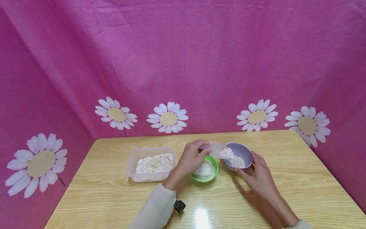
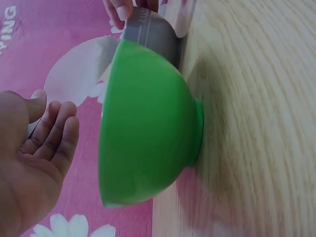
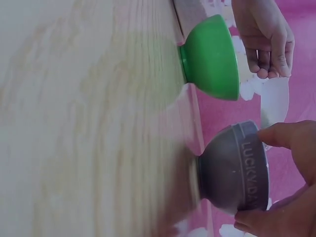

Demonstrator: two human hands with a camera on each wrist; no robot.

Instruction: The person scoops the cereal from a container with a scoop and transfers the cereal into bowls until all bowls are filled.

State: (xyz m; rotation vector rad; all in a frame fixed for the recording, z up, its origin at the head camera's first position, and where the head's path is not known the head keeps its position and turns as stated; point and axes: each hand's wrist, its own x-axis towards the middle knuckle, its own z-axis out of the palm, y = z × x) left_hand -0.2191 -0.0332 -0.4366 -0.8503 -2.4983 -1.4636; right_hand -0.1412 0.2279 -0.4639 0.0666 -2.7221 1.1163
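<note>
A translucent scoop (image 1: pixel 218 150) carrying oat flakes has its handle pinched by my left hand (image 1: pixel 192 156). The scoop's front edge tips over the rim of a purple bowl (image 1: pixel 242 150), where a small heap of flakes (image 1: pixel 237 162) lies. My right hand (image 1: pixel 260 178) grips that bowl at its right side, thumb near the front rim and fingers on the far side; raised lettering shows on its wall in the right wrist view. Below the left hand stands a green bowl (image 2: pixel 148 123), filled with flakes (image 1: pixel 204 170).
To the left, a clear plastic tub (image 1: pixel 131 171) holds more oat flakes (image 1: pixel 154 163). All the containers stand on a wooden table (image 1: pixel 108 197). Behind it hangs a pink cloth (image 1: pixel 183 63) printed with daisies. A black device (image 1: pixel 179 206) is strapped at the left wrist.
</note>
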